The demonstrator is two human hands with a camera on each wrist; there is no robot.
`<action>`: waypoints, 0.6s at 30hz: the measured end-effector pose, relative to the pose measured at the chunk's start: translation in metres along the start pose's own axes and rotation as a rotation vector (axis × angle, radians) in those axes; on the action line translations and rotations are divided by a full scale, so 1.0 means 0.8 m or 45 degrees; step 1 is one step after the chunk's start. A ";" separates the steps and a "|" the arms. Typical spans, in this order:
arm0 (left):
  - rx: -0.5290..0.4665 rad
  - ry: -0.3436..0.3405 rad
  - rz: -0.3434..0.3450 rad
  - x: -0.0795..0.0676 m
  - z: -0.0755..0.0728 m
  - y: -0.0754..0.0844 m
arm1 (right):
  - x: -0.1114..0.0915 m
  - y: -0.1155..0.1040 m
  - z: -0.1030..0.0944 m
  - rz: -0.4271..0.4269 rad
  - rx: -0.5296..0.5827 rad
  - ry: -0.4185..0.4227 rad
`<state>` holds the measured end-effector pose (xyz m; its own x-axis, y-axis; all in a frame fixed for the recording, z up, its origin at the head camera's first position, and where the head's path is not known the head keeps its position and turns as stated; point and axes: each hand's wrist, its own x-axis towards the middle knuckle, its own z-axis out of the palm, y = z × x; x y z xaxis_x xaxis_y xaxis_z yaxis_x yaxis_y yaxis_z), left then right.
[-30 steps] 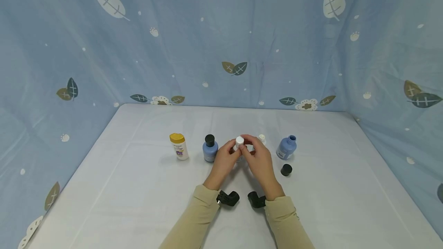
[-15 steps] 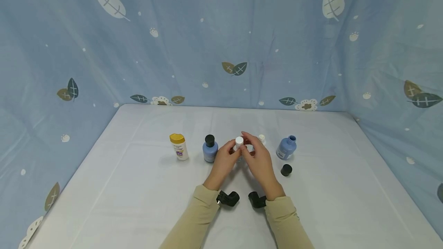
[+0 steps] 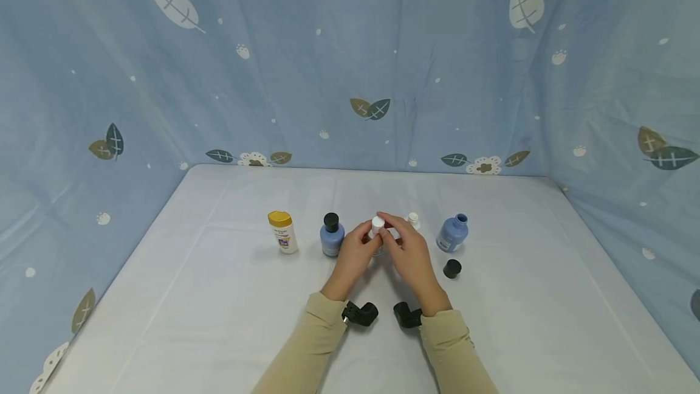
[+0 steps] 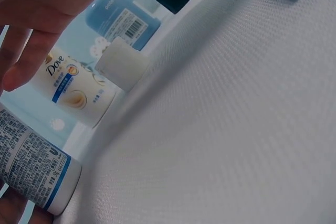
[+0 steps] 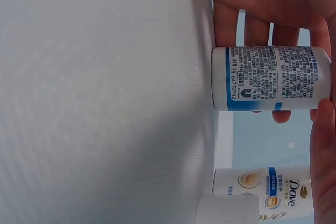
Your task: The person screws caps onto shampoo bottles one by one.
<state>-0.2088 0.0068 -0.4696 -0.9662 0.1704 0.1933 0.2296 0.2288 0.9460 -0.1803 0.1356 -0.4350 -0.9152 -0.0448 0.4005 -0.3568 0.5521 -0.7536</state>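
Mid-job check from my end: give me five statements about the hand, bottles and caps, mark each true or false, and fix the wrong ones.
1. The yellow-capped white plastic bottle is the leftmost bottle. True.
2. The left hand holds nothing. False: its fingers grip the cylindrical white plastic bottle with a blue band.
3. The round blue plastic bottle beside that hand wears its black cap. True.
4. The loose black cylindrical cap sits on the open blue plastic bottle. False: it lies on the white cloth-covered table.
5. The Dove-labelled white plastic bottle stands left of the held bottle. False: it stands right of it.
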 end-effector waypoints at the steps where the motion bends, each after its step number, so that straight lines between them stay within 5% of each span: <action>1: 0.004 0.002 -0.005 0.000 0.000 0.000 | 0.000 0.000 0.000 0.009 0.004 0.007; 18: 0.029 0.009 -0.026 -0.001 -0.001 0.003 | 0.001 -0.001 0.003 0.063 -0.016 0.069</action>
<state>-0.2074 0.0061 -0.4669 -0.9716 0.1583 0.1760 0.2124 0.2543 0.9435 -0.1812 0.1332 -0.4350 -0.9200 0.0273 0.3909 -0.3090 0.5628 -0.7666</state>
